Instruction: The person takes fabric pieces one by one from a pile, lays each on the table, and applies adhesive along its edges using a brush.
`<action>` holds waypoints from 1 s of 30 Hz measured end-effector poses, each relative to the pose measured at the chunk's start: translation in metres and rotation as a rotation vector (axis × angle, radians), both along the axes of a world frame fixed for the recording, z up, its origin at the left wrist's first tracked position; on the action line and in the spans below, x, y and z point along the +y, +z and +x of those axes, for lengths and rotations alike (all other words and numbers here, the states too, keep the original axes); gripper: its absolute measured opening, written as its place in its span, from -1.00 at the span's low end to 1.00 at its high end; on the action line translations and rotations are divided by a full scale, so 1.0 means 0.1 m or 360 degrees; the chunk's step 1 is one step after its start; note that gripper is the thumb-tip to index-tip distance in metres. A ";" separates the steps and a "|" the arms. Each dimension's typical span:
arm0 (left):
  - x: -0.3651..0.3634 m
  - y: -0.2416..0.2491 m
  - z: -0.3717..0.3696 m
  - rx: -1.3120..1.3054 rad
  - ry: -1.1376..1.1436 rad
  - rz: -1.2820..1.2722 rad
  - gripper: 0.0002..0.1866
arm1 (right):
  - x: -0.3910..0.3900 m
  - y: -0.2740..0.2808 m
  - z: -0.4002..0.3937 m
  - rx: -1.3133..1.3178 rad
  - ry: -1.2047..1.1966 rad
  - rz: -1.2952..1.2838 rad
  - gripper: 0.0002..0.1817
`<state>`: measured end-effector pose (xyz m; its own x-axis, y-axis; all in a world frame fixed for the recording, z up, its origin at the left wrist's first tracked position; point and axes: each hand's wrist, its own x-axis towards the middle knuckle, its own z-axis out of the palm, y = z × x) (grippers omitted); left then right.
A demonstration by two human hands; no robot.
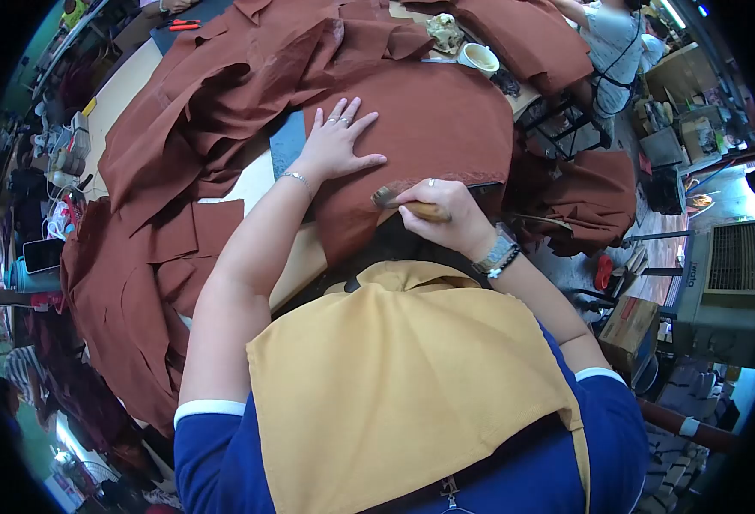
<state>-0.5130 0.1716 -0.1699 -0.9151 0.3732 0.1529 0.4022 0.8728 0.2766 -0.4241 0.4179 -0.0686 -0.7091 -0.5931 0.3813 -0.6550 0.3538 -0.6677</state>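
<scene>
A reddish-brown sheet, leather or cloth (pixel 446 111), is spread over the table in front of me. My left hand (pixel 340 147) lies on it with fingers spread, pressing near its left side. In my right hand (pixel 447 216) is a brush (pixel 385 198) with a wooden handle, gripped between thumb and fingers. The bristles touch the sheet close to its near edge, where a shinier, wet-looking strip runs to the right. A blue-grey piece (pixel 286 146) shows beneath the sheet on the left.
More reddish-brown pieces (pixel 214 103) are heaped on the left, and others (pixel 587 201) hang at the right. A pale cup (pixel 478 59) stands at the back beside a crumpled yellowish lump (pixel 445 32). Orange-handled pliers or cutters (pixel 185 25) lie far left. Another person (pixel 610 51) is at the upper right.
</scene>
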 end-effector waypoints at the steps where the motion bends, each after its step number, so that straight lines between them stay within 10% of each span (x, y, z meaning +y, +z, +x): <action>1: 0.00 0.00 -0.03 -0.0002 -0.0016 -0.0015 0.02 | 0.02 -0.03 0.00 0.0013 0.0034 0.0027 -0.84; 9: 0.02 0.08 -0.14 -0.0030 0.0018 -0.0042 0.03 | 0.02 0.09 -0.01 -0.0105 0.0123 -0.0001 -0.82; 15: 0.07 -0.01 0.04 0.0028 0.1047 0.0030 0.03 | 0.35 0.17 -0.01 -0.0220 0.0117 0.0150 -0.90; 17: 0.05 0.05 0.10 0.0148 0.0721 0.0347 -0.50 | 0.56 0.29 0.01 -0.0210 -0.0111 -0.0014 -0.89; 21: 0.24 0.34 0.09 -0.0447 0.0669 0.1050 -0.68 | 0.97 0.39 0.02 -0.0293 -0.0651 -0.0231 -0.88; 25: 0.30 0.36 -0.27 -0.0340 0.0494 0.2193 -0.61 | 1.15 0.46 -0.05 -0.0478 -0.0829 -0.0778 -0.82; 30: -0.51 1.45 0.23 -0.0080 0.0966 0.2659 -0.43 | 1.19 0.49 -0.41 -0.0397 -0.0440 -0.0904 -0.74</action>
<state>-0.4903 0.1210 -0.0253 -0.8672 -0.4953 -0.0506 0.1249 -0.3148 0.9409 -0.4655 0.5367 -0.0196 -0.9130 -0.1333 0.3856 -0.3933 0.0358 -0.9187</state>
